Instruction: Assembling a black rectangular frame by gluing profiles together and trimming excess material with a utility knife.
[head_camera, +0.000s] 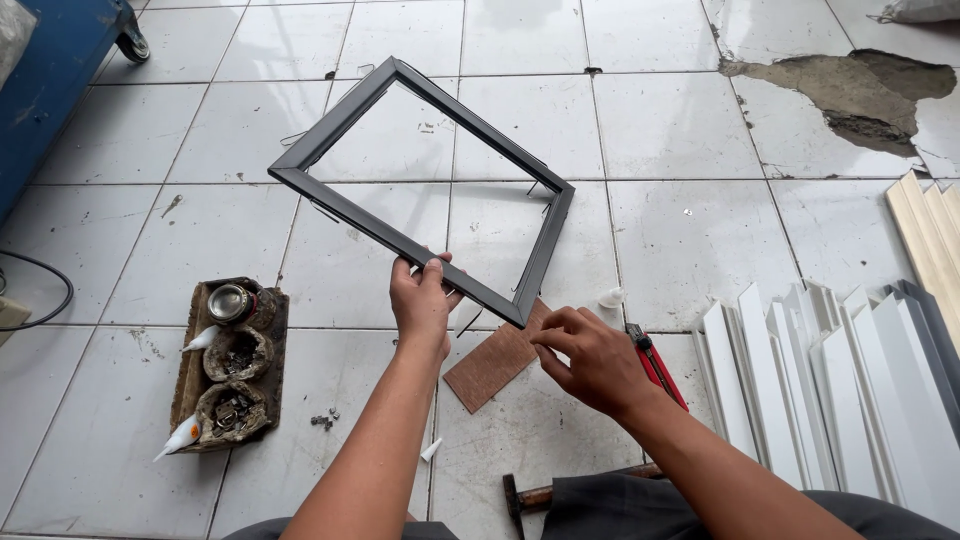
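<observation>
My left hand (423, 300) grips the near rail of a dark grey rectangular picture frame (340, 205), holding it up off the tiled floor, tilted like a diamond. The frame is hollow, and the tiles show through it. My right hand (590, 358) hovers just below the frame's near right corner, fingers curled and pinched; whether something small is between them cannot be made out. Under that corner lies a small brown board (490, 372) on the floor.
A red-handled tool (655, 365) lies beside my right hand. White moulding strips (830, 390) are stacked at right. A dirty tray with a tin, glue-caked cups and glue bottles (230, 360) sits at left. A hammer (530, 497) lies near my knees. A blue cart (50, 80) stands far left.
</observation>
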